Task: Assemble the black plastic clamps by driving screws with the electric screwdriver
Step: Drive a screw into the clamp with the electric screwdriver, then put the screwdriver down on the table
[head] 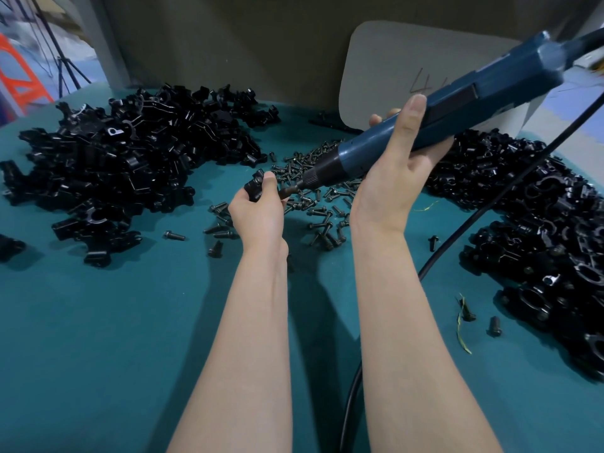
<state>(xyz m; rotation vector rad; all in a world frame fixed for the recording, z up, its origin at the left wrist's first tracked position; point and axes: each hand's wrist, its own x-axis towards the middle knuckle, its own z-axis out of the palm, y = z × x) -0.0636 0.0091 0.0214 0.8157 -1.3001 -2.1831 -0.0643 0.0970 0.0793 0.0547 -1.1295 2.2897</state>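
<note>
Cardboard (pixel 408 60) behind screwdriver (pixel 457 106): handwriting, perhaps "44"

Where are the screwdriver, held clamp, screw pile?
screwdriver (pixel 490 103), head view, blue body.
held clamp (pixel 254 189), head view, black face beside thumb.
screw pile (pixel 302 165), head view, pile middle.

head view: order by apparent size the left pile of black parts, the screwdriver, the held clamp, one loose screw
1. left pile of black parts, largest by area
2. electric screwdriver, nearly as long, but held up nearer the camera, so its rank is unsure
3. clamp in the left hand
4. loose screw
</note>
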